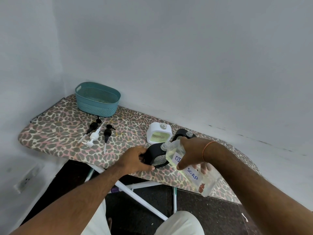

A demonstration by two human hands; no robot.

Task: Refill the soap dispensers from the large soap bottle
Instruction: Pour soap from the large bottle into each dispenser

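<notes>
Toward the left end of the leopard-print ironing board (55, 133), a teal basket (97, 99) is sitting by the wall, and just in front of it three pump heads are lying unscrewed: a black pump (92, 127), a white pump (94, 136) and a second black pump (107, 133), their tubes pointing toward the near edge. Moving right, the left hand (135, 159) is steadying the near black dispenser (156, 155), its fingers (144, 152) curling round the dispenser's left side with the thumb at its lower front edge. Behind it, the white dispenser (159, 135) is standing open-necked and showing yellowish liquid in its window, so it appears to be filled already. The far black dispenser (183, 134) is waiting behind with its neck open; its level cannot be told. Farthest right, the right hand (189, 154) is gripping the large soap bottle (191, 168) from above, fingers wrapping round the clear body over its label. This bottle is tilting steeply, its long axis running from the raised base at lower right up-left to the mouth, which is pointing at the near dispenser's neck (164, 146). Whether liquid is flowing cannot be told. Judging by this, the second fill is underway, with one dispenser and all three pumps probably remaining.
</notes>
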